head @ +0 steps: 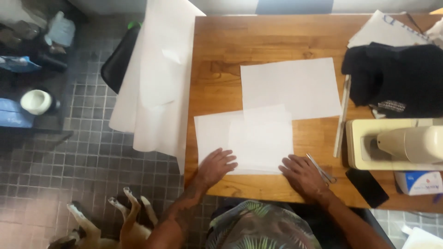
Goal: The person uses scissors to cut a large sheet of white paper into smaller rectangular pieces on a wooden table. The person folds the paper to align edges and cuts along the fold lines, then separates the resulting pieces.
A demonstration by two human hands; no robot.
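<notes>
On the wooden table (217, 50) lie overlapping sheets of thin white paper (258, 138), and a separate white sheet (290, 85) lies just beyond them. My left hand (216, 165) rests flat on the near left corner of the overlapping sheets, fingers spread. My right hand (302, 175) lies flat at their near right corner, fingers apart. Neither hand holds anything. A slim pair of metal scissors or tweezers (321, 168) lies right beside my right hand.
A long sheet of white paper (157, 78) hangs over the table's left edge. At right stand a cream sewing machine (401, 143), black fabric (397, 76), a long ruler (342, 115), a black phone (368, 186) and a small box (420, 181). A dog (115, 221) lies on the tiled floor.
</notes>
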